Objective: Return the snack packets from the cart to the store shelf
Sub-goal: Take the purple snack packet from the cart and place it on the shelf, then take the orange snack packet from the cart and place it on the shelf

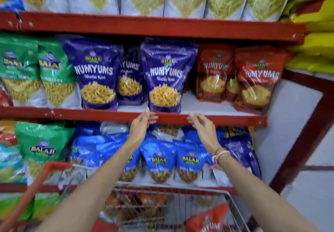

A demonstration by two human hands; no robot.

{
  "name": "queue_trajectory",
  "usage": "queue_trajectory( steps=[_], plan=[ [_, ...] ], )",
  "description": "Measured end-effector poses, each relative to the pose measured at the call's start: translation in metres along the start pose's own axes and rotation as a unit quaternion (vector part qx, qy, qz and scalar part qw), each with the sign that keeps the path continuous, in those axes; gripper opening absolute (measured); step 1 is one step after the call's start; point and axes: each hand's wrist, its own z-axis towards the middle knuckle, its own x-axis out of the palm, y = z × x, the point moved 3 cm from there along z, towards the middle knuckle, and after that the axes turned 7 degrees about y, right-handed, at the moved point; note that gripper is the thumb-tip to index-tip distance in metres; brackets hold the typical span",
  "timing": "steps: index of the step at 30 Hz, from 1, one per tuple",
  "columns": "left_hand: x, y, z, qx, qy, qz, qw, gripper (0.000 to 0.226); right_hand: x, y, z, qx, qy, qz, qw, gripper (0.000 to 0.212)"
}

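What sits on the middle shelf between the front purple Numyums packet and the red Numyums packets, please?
In the head view, only bare white shelf board separates the purple packet from the red packets.

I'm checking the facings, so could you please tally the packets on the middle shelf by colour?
Green packets: 2
Purple packets: 3
Red packets: at least 2; a third seems tucked between them
Total: 7 clearly visible

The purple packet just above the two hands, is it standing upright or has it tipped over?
Upright. The purple packet stands on its base at the front edge of the middle shelf, its label reading level. Neither hand holds it.
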Motion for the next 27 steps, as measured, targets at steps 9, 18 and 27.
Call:
queue_trajectory(
  steps=[9,18,27],
  plan=[
    [0.034,0.113,-0.078,-0.095,0.086,0.112,0.985,0.023,-0.027,-0.113,-0.103,0.179,0.014,-0.150,0.972,0.025],
    [0.063,0.247,-0.169,-0.341,0.185,0.216,0.896,0.016,-0.049,-0.232,-0.188,0.346,0.079,-0.233,0.905,0.053],
    [0.120,0.326,-0.195,-0.407,0.122,0.133,0.896,0.024,-0.048,-0.310,-0.199,0.415,0.141,-0.210,0.874,0.035]
  ],
)
